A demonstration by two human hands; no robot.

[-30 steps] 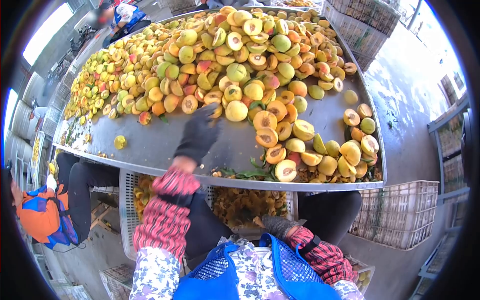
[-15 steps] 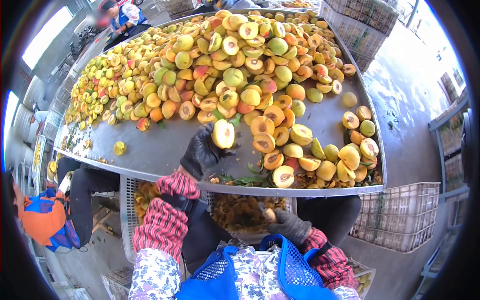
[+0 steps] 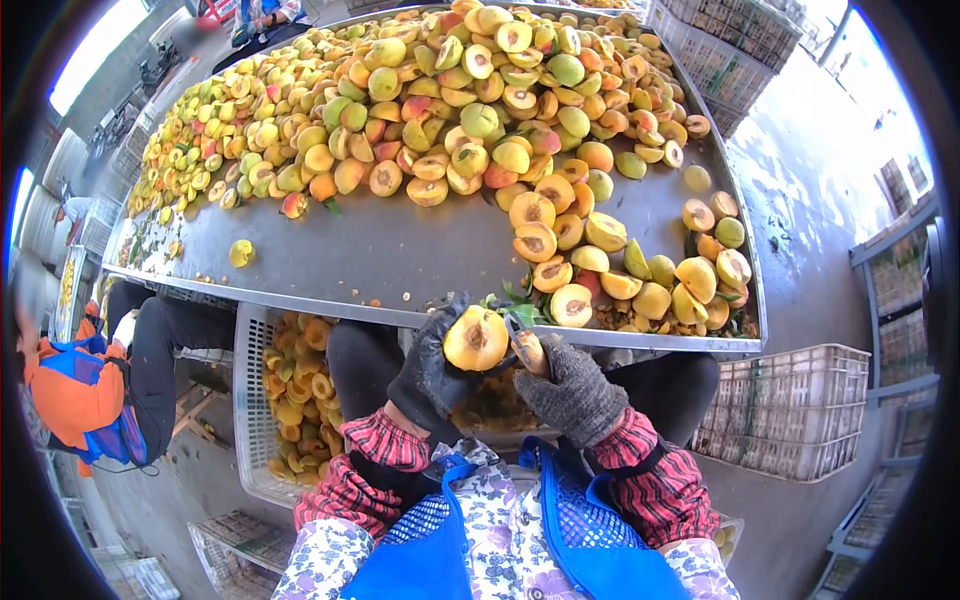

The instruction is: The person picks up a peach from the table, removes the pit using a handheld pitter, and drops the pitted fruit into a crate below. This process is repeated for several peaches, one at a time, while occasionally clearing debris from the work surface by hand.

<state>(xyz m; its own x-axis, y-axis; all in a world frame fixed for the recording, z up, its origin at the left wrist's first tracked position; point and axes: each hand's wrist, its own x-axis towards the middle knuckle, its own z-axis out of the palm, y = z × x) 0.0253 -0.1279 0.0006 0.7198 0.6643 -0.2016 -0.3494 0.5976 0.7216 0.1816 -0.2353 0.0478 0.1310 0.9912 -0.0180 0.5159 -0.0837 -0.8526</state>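
Observation:
My left hand (image 3: 432, 366), in a dark glove, holds a yellow peach half (image 3: 476, 339) with its cut face up, near the front edge of the metal table (image 3: 380, 255). Close beside it on the right, my right hand (image 3: 572, 391), in a grey glove, is closed around a small tool with a wooden handle (image 3: 531, 352). The tool's tip is next to the peach half. A large heap of halved and whole peaches (image 3: 400, 110) covers the back of the table.
A white crate of peach halves (image 3: 262, 440) stands below the table on the left. At the right is an empty-looking crate (image 3: 785, 412). A co-worker in orange and blue (image 3: 75, 395) sits at the far left. Stacked crates (image 3: 715, 60) stand behind.
My left hand has drawn the peach half back from the table to its front edge. My right hand has risen with the tool to meet it. The view has shifted slightly.

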